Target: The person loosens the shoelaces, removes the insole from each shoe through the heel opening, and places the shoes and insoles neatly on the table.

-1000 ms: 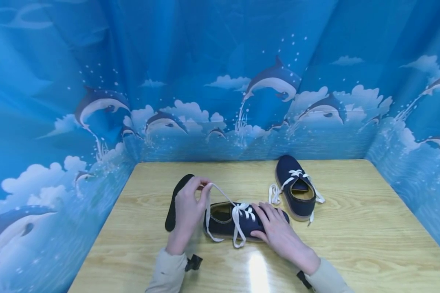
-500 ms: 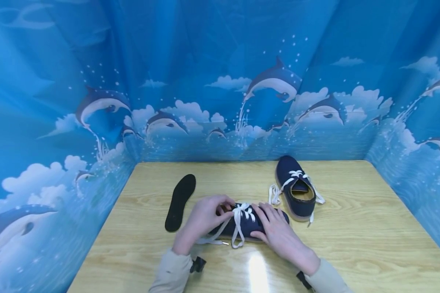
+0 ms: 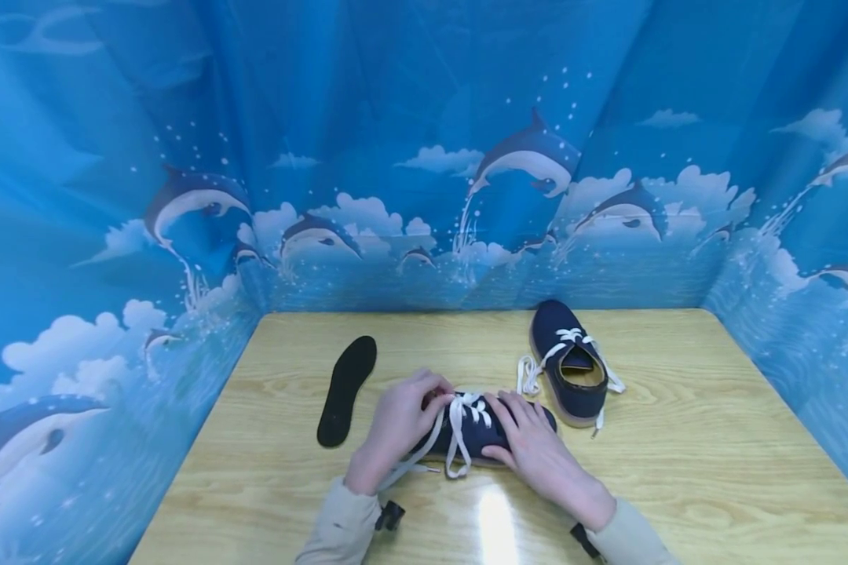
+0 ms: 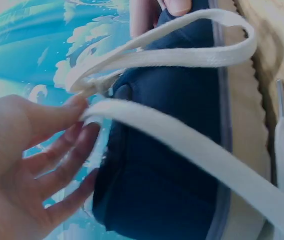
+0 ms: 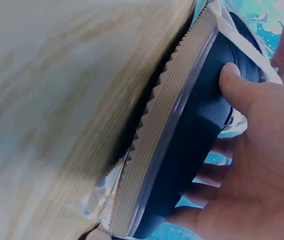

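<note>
A navy canvas shoe (image 3: pixel 477 439) lies with its toe to the right, its white laces tied in a bow at the top of the lacing. My left hand (image 3: pixel 404 420) pinches the white shoelace (image 4: pixel 157 132) beside the knot, thumb against forefinger, its other fingers spread loosely. That hand hides much of the shoe's opening in the head view. My right hand (image 3: pixel 540 457) holds the toe end, thumb on the near side (image 5: pixel 234 87) and fingers over the far side. A lace loop (image 4: pixel 182 56) and a lace end with a metal tip (image 4: pixel 282 102) hang toward the near side.
A black insole (image 3: pixel 346 392) lies left of the hands. Behind and right stands a second navy shoe (image 3: pixel 557 320), its white laces (image 3: pixel 528 377) loose on the wooden table (image 3: pixel 685 439). A blue dolphin-print curtain (image 3: pixel 410 118) borders the table's back and sides.
My left hand has let the raised lace down, moved right to the bow and pinched the lace there. The insole is fully uncovered. My right hand stays on the toe.
</note>
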`<state>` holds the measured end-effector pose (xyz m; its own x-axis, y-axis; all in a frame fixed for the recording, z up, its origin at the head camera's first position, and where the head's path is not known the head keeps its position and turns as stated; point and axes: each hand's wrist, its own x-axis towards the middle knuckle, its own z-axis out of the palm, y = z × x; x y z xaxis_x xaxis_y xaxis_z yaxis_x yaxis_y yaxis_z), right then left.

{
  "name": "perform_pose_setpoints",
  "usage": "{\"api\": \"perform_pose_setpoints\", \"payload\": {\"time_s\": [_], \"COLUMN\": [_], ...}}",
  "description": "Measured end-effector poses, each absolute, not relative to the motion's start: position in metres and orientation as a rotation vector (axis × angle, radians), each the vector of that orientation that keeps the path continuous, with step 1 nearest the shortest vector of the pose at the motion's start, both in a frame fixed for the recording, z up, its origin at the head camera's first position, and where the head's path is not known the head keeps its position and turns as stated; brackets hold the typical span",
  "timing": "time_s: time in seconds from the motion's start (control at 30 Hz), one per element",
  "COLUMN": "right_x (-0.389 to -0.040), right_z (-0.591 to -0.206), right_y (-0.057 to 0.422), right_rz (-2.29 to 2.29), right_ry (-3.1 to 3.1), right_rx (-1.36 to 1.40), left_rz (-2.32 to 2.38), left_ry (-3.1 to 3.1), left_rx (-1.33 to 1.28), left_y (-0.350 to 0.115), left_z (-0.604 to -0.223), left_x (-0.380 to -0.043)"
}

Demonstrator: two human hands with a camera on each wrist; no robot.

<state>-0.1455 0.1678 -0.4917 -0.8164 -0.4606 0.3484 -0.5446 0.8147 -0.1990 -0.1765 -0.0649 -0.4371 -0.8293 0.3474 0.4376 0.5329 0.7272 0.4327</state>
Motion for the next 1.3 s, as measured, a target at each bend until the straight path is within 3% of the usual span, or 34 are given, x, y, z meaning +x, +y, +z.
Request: {"api": "perform_pose_setpoints", "payload": {"time_s": [0.37, 0.7, 1.0, 1.3], "right_x": [-0.146, -0.146, -0.146, -0.145], "right_z": [-0.493, -0.493, -0.494, -0.493], "right_y": [0.169, 0.169, 0.169, 0.169], "right_rz": [0.421, 0.422, 0.383, 0.382], "right_ry": [-2.696, -2.705, -2.696, -2.715], "right_rx": [0.775, 0.775, 0.787, 0.768], "left_rz": [-1.081, -1.28, -0.799, -0.85], "left_ry": [-2.207, -2.616, -2.836, -2.796], "left_rx": [-0.59, -0.93, -0.703, -0.561], "left_y": [-0.092, -0.086, -0.065, -0.057], "left_z": [-0.407, -0.409, -0.43, -0.433], "left_x": [-0.181, -0.176, -0.172, -0.173]}}
